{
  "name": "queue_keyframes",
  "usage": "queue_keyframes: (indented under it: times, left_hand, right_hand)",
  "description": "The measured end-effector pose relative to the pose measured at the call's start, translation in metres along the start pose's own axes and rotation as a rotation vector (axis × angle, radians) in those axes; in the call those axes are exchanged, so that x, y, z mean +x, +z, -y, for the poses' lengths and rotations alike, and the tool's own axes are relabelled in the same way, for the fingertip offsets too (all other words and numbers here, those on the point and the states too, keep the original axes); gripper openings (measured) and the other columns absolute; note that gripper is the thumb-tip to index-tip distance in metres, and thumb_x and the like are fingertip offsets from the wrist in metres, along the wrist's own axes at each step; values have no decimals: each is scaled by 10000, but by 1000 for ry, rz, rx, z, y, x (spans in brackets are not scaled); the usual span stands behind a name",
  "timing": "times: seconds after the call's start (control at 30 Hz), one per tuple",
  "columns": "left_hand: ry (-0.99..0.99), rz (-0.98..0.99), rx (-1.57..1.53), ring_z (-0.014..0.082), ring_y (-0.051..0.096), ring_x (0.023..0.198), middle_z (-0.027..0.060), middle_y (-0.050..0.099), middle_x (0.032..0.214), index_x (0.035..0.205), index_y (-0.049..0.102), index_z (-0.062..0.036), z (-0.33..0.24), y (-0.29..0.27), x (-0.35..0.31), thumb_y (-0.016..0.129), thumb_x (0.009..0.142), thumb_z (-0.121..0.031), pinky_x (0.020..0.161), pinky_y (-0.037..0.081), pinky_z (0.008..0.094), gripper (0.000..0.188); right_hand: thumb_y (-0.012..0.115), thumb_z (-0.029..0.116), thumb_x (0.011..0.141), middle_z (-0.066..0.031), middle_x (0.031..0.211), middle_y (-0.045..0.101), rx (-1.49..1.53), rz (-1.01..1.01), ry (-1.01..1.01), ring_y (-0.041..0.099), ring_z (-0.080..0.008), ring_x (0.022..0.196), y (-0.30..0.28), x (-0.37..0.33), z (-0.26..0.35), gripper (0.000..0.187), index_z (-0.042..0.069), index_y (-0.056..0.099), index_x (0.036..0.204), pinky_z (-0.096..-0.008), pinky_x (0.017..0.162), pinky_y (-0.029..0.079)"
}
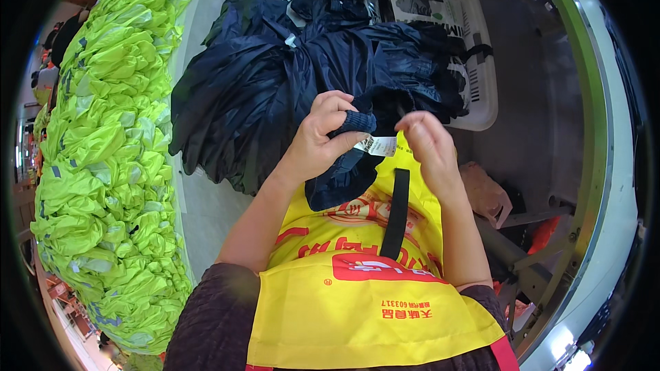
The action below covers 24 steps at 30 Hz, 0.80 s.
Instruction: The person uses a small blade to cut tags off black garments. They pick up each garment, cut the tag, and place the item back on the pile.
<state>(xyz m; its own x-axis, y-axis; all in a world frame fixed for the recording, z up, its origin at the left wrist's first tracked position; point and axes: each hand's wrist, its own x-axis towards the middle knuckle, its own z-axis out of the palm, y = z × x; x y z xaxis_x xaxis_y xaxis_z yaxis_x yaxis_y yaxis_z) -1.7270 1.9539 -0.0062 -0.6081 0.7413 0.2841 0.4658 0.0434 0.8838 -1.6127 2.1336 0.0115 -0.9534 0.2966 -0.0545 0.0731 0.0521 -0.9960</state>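
**Left hand pinches ribbed navy cloth beside a white label**

At far left, a long heap of neon yellow-green garments [117,130] lies crumpled. Next to it runs a strip of pale counter [214,216], and across this spreads a pile of dark navy garments [268,86], gathered in folds and reaching up over a white basket.

Near the centre, the left hand [320,134] has its grip closed, thumb against bent fingers, on a ribbed navy piece [357,122]. That piece is held above the person's lap, in front of the pile; a white label [381,146] sticks out to the right of the thumb. Below hangs more dark cloth, over a yellow apron [371,309] with red print and a black strap [395,216].

Right of the label, the right hand [432,151] is raised with fingers curled inward, near the dark cloth; whether its grip pinches anything, I cannot tell. Farther right are the basket's rim [488,86] and a metal frame [584,62].
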Motion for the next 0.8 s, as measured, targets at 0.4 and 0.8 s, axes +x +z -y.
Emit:
queue_keyframes:
  times: [0.4, 0.8]
  left_hand:
    - [90, 71, 102, 264, 449, 1082, 36, 597, 961, 861, 666, -46, -1, 3, 1, 706, 683, -39, 933, 346, 366, 183]
    - [46, 64, 77, 275, 451, 1088, 58, 582, 969, 788, 618, -8, -2, 5, -3, 711, 654, -27, 912, 371, 361, 164]
  right_hand:
    - [560, 286, 868, -118, 678, 538, -365, 152, -104, 525, -239, 586, 8, 0, 0, 285, 5, 550, 825, -328, 540, 403]
    - [627, 205, 843, 27, 645, 461, 75, -10, -13, 410, -47, 587, 10, 14, -9, 200, 10, 582, 838, -213, 523, 339]
